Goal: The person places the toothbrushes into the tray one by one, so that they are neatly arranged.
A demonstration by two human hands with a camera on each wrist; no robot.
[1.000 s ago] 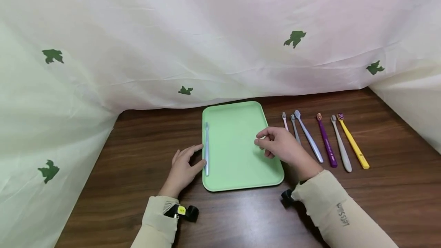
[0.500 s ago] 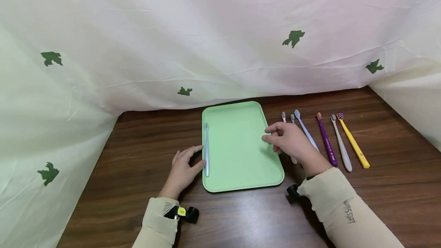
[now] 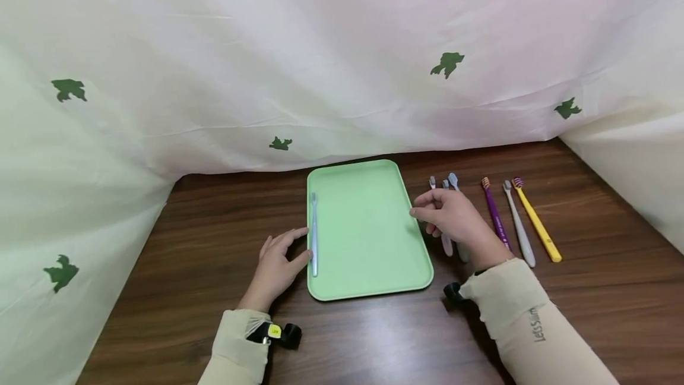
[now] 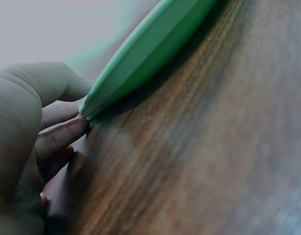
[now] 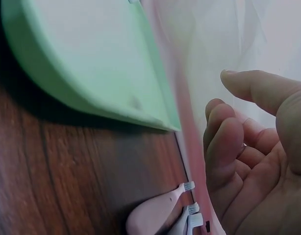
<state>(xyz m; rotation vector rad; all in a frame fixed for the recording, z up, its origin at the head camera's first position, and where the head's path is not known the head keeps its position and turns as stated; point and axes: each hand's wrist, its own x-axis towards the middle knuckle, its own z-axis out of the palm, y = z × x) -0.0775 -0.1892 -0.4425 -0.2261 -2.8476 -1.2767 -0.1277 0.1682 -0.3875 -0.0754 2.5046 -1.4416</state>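
A light blue toothbrush [image 3: 314, 236] lies lengthwise along the left side of a green tray [image 3: 369, 230]. My left hand [image 3: 278, 263] touches the tray's left rim, its thumb tip by the brush handle and its fingers spread. Over the tray's right rim hovers my right hand [image 3: 451, 217], fingers loosely bent and holding nothing. Partly hidden beneath it are a pink toothbrush [image 5: 155, 215], a grey-blue toothbrush [image 3: 462, 252] and another light blue toothbrush [image 3: 453, 180].
Right of these lie a purple toothbrush [image 3: 496, 215], a grey toothbrush [image 3: 520, 224] and a yellow toothbrush [image 3: 540, 224]. All rest on a dark wooden table [image 3: 224, 212]. A white cloth [image 3: 342, 76] with green bird shapes hangs behind and at both sides.
My right hand has moved right, from above the tray to its right rim and the nearest toothbrushes. The left hand keeps its place at the rim. The head view has shifted slightly.
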